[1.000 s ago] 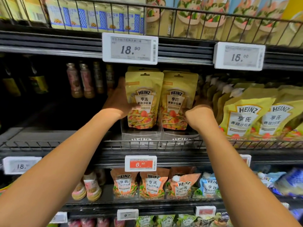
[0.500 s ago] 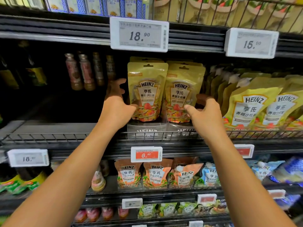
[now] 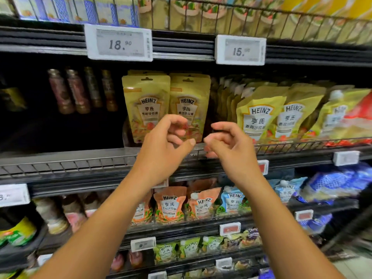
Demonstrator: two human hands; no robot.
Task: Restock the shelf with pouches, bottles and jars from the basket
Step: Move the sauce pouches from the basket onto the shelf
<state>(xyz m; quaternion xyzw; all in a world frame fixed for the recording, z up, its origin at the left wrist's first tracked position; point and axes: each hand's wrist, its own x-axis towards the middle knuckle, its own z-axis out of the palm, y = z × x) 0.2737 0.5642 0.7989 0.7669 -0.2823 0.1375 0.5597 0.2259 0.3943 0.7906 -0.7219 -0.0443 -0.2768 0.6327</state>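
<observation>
Pouches (image 3: 148,101) at twelve o'clock stood placed, for left hand (image 3: 161,150) and right hand (image 3: 229,148) had withdrawn, fingers (image 3: 174,120) slack and empty

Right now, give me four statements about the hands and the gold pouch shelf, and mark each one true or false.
1. The left hand and right hand hold nothing. True.
2. The gold pouches lie flat on the shelf. False: they stand upright, side by side.
3. The price tag above them reads 18.90. True.
4. The dark bottles stand right of the gold pouches. False: they stand to their left.
</observation>
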